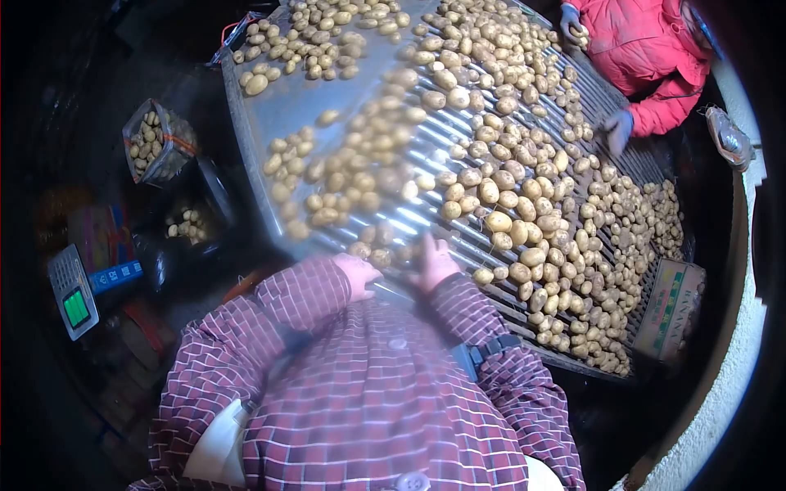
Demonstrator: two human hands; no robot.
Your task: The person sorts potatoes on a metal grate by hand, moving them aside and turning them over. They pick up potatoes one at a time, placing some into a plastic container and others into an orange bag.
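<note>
Potatoes (524,204): most lie on the roller tabletop (413,219), and only a few are in containers.
The left hand (358,274) and right hand (434,263) are at the near edge, beside the closest potatoes; blur hides each grip, so I cannot tell if it holds any. The mesh crate (151,143) at left is partly filled, the dark bin (190,225) has a handful, and the inside of the cardboard box (671,315) is not visible.

A dark red checked shirt with long sleeves

The shirt (368,401) has a thin white grid and buttons (399,344) down the front. Its cuffs end at the left hand (360,274) and right hand (434,263). A black strap (485,352) crosses the right sleeve.
</note>
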